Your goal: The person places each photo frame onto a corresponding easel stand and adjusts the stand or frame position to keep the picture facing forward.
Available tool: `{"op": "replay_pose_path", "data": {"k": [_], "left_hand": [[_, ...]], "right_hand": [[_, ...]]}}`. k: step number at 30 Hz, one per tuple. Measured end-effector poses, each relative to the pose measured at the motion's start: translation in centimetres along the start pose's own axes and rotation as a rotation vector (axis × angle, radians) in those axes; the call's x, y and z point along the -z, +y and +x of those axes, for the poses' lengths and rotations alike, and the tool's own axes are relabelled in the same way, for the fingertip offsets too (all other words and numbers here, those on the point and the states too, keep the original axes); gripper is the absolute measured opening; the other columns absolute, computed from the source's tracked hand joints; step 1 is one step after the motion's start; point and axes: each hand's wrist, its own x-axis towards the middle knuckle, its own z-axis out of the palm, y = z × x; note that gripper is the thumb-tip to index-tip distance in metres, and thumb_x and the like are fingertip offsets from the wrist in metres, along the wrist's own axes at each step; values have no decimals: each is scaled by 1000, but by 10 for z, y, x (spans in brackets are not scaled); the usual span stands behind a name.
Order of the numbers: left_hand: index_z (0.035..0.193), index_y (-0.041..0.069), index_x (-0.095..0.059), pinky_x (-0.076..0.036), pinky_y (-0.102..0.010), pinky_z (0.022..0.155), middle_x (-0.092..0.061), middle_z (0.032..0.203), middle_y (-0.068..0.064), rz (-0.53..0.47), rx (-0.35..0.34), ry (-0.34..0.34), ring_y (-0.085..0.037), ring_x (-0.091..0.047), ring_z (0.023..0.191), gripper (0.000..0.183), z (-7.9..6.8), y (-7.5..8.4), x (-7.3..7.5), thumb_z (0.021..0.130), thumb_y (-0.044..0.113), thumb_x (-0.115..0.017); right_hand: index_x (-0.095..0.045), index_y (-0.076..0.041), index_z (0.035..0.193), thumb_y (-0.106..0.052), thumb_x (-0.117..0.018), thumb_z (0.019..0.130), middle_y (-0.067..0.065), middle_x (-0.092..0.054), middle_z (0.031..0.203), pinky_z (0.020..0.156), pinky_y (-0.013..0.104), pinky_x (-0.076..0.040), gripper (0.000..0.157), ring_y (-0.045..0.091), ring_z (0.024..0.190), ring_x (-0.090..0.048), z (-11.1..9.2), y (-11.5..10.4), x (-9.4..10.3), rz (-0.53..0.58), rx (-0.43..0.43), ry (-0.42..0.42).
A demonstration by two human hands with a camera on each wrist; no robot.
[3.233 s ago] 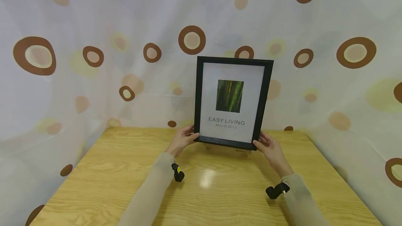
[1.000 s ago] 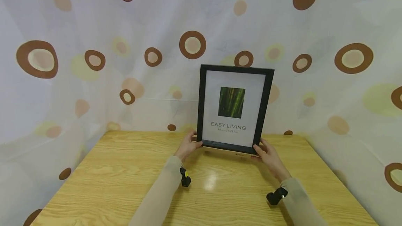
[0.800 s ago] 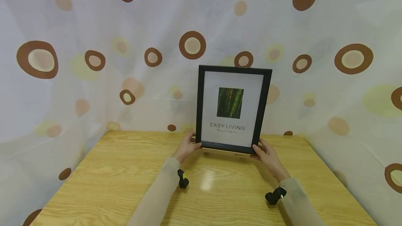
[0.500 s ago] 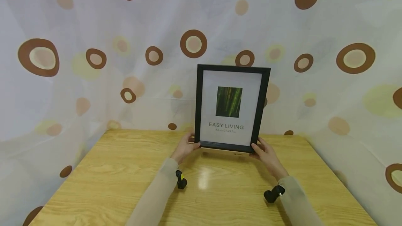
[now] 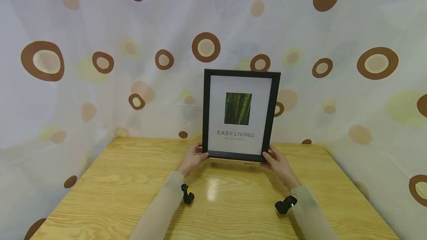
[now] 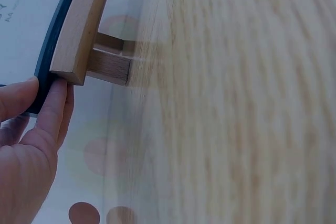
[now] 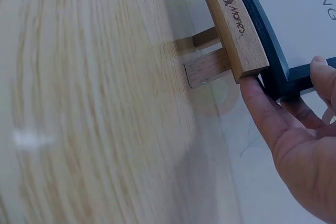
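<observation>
A black picture frame (image 5: 205, 114) with a bamboo picture and the words EASY LIVING leans back on a small wooden easel (image 5: 230, 162). The easel's ledge (image 7: 239, 35) bears the name Maries, and its short legs (image 6: 109, 66) stand on the table. At the frame's lower left corner my left hand (image 5: 191, 159) grips the edge, thumb in front and fingers at the end of the ledge. My right hand (image 5: 279, 165) holds the lower right corner the same way, a finger touching the ledge's end. Most of the easel is hidden behind the frame.
The light wooden table (image 5: 116, 188) reaches back to a white curtain (image 5: 160, 17) printed with brown and yellow spots, which also runs along both sides. Each wrist wears a small black camera (image 5: 187, 194).
The picture frame has come down a little since the earliest frame. Over the last second, frame, easel ledge and both hands have shifted slightly left together. Both hands keep their grip.
</observation>
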Motion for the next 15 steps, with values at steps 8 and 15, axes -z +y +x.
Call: {"op": "replay_pose_path", "data": {"k": [8,15], "left_hand": [[129,2,-43,-47,-36,85,-52,119,-17,10,13,30,-27,-50,109,46,-2,-2,6,86,2,-60],[130,0,-41,-48,-35,84,-52,118,-18,-26,23,33,-27,-51,106,48,-3,-4,13,85,1,-60]], "right_hand": [[-10,-10,146,-19,-46,96,27,-26,140,84,40,-47,62,38,114,-46,5,-1,-6,-7,-33,1],[-11,-8,146,-21,-48,95,28,-26,139,83,39,-48,64,38,116,-43,11,2,-12,-6,-35,0]]}}
